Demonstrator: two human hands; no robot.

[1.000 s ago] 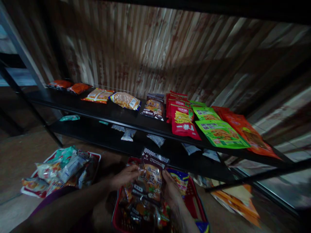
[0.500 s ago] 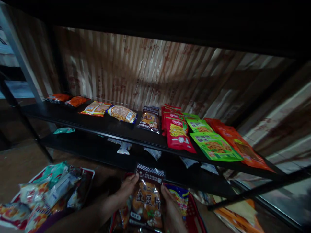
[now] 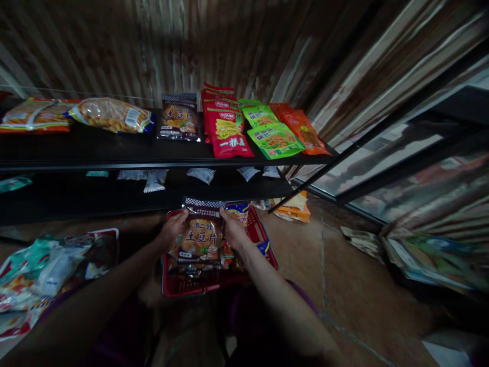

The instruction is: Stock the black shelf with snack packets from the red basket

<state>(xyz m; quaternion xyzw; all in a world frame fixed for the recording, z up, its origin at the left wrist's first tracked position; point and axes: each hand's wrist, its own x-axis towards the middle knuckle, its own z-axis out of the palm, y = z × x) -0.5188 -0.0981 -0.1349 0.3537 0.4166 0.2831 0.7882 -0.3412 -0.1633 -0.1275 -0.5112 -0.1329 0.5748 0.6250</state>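
A dark brown bag of potato chips point(image 3: 202, 234) with a checkered top edge is held upright between both hands, its printed front facing me. My left hand point(image 3: 173, 229) pinches its left edge near the top. On the opposite edge, my right hand point(image 3: 233, 229) grips it the same way. Below and behind the bag stands a red plastic basket point(image 3: 217, 287) holding several snack bags, some of them blue and yellow. A matching brown bag point(image 3: 179, 120) lies on the upper black shelf, beside a stack of red snack bags point(image 3: 231, 135).
Green bags point(image 3: 277, 140) and orange bags point(image 3: 303, 132) fill the right end of the black shelf point(image 3: 95, 153). A clear snack bag point(image 3: 110, 116) lies toward its left. Another filled basket point(image 3: 116, 239) stands on the floor at left. A slanting black post point(image 3: 305, 188) edges the rack.
The view has tilted down and turned right, so more floor and the whole basket front show. Both hands still hold the brown bag, now over the red basket.
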